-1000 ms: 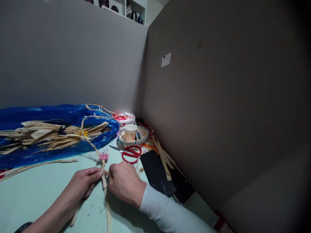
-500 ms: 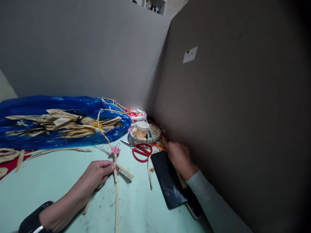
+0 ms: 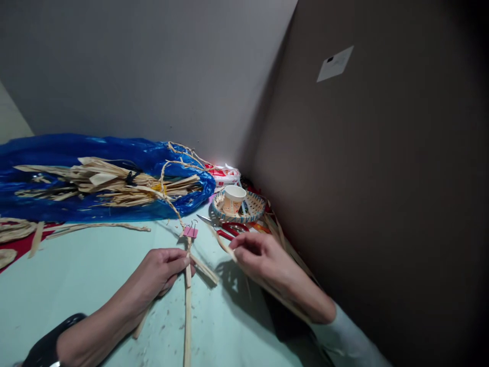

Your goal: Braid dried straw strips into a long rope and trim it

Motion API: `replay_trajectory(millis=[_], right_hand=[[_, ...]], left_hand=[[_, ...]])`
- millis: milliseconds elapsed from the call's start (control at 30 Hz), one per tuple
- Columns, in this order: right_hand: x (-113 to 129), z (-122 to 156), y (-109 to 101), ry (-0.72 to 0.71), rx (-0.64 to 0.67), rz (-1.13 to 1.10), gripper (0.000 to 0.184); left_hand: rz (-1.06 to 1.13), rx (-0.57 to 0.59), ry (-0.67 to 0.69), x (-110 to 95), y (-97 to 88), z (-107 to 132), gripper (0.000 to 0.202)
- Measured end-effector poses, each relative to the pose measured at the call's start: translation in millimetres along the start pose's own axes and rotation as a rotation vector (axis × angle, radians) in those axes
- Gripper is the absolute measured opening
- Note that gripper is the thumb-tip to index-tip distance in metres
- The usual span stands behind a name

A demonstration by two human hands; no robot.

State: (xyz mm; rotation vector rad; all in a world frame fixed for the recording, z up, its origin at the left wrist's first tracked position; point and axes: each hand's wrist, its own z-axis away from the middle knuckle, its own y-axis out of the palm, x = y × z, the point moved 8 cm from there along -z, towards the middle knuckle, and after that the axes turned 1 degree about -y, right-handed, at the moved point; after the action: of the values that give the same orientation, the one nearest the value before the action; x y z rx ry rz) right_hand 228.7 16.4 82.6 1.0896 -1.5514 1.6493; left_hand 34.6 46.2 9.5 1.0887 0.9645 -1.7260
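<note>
My left hand (image 3: 158, 272) is closed on a braid of pale straw strips (image 3: 187, 300), pinching it just below a pink binder clip (image 3: 190, 232) that clamps the braid's top. A twisted cord runs from the clip up toward the straw bundle (image 3: 107, 186). My right hand (image 3: 260, 257) is lifted a little above the table and pinches one long loose straw strip (image 3: 221, 242), which trails back under my forearm. The two hands are about a hand's width apart.
A blue plastic bag (image 3: 87, 153) under the straw bundle lies at the back left. In the corner stand a small woven basket (image 3: 252, 210) with a paper cup (image 3: 234, 198), red scissors (image 3: 229, 229) and a red-white packet (image 3: 225, 176). Grey partition walls close off the back and right.
My right hand left the braid, reached to the strips by the right wall, and has come back toward the middle with one strip. The view has swung left and down.
</note>
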Motion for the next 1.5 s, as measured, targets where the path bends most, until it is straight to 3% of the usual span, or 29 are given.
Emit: replay_trajectory(millis=[67,167,533,867,1100,1400,1500], right_hand=[[6,4,27,-0.025,0.100,0.021,0.019],[14,9,42,-0.065,0.145,0.187,0.020],[19,23,40,-0.029,0.159,0.487,0.026],[15,27,42,-0.058,0.184,0.557,0.023],[15,28,47,-0.117,0.186,0.594,0.017],[18,32,46,-0.106,0.205,0.573,0.012],[22,23,43,-0.113,0.142,0.516,0.024]], left_hand=[[0.011,0.013,-0.004,1,0.6,0,0.040],[0.022,0.030,-0.010,2,1.0,0,0.038],[0.030,0.034,0.024,-4,2.3,4,0.039],[0.070,0.047,-0.004,9,-2.1,-2,0.034],[0.107,0.032,-0.010,8,-3.1,2,0.039],[0.150,-0.049,-0.031,7,-7.3,-3,0.034],[0.173,-0.063,-0.031,7,-7.4,-2,0.033]])
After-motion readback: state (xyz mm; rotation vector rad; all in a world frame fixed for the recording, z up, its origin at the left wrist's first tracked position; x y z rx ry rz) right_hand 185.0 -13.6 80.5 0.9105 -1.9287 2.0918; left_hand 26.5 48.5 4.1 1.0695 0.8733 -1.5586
